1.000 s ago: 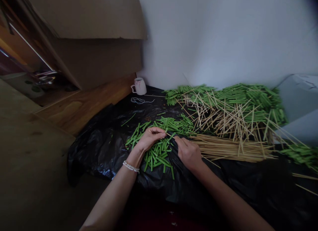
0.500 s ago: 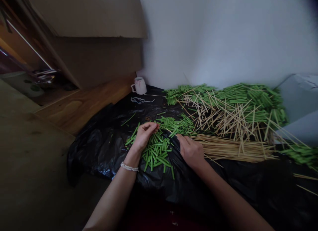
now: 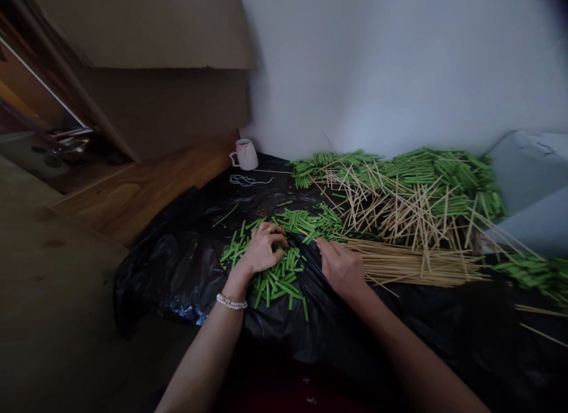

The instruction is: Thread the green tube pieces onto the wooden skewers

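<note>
My left hand lies over a loose heap of short cut green stem pieces, fingers curved down and a gap showing between thumb and forefinger. Its fingertips are close among the pieces, and no piece shows clearly in its grasp. My right hand is closed in a pinch round a thin wooden skewer, whose tip points left over the heap. More cut pieces spread just beyond both hands. To the right of my right hand lies a bundle of bare skewers.
Black plastic sheeting covers the work surface. Skewers threaded with green pieces are piled along the wall. A white mug and tangled string sit at the back left, near a cardboard box. A pale grey container stands right.
My left hand has gone from a raised pinch down onto the heap, with its fingers parting. My right hand holds nearly the same place. The whole view has shifted slightly.
</note>
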The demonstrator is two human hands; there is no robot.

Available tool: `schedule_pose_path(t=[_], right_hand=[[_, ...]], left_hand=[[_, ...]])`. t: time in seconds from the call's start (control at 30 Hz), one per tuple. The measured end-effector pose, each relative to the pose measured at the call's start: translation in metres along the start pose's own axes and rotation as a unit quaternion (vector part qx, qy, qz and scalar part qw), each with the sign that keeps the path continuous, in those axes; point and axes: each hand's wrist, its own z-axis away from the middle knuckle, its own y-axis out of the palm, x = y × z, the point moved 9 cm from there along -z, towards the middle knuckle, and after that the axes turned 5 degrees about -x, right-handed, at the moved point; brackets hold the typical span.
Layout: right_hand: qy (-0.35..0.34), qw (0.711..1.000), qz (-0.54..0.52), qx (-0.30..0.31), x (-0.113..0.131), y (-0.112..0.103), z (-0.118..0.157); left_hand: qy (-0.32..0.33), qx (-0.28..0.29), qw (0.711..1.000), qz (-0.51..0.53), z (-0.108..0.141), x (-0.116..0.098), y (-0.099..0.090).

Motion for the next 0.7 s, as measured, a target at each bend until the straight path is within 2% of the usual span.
schedule_pose_path(t=[0.2, 0.27, 0.37, 0.5, 0.63, 0.7], right_hand=[[0.002, 1.0, 0.004, 0.006, 0.001, 0.001, 0.0], [0.002, 1.0, 0.002, 0.007, 0.001, 0.002, 0.0], [0.004, 1.0, -0.003, 0.011, 0.001, 0.003, 0.001], [0.005, 1.0, -0.012, 0.01, 0.002, 0.003, 0.001], [0.006, 1.0, -0.011, 0.011, 0.003, 0.004, 0.001], [0.002, 1.0, -0.012, 0.011, 0.004, 0.004, 0.002]], left_hand=[[-0.006, -0.004, 1.0, 0.011, 0.0, 0.002, 0.003], [-0.007, -0.03, 0.999, 0.02, 0.0, 0.003, 0.0], [-0.002, -0.106, 0.993, 0.051, -0.001, 0.001, -0.012], [-0.006, -0.19, 0.975, 0.117, 0.0, 0.001, -0.029], [-0.038, -0.2, 0.953, 0.226, 0.0, 0.007, -0.031], [-0.077, -0.194, 0.928, 0.307, 0.0, 0.014, -0.026]])
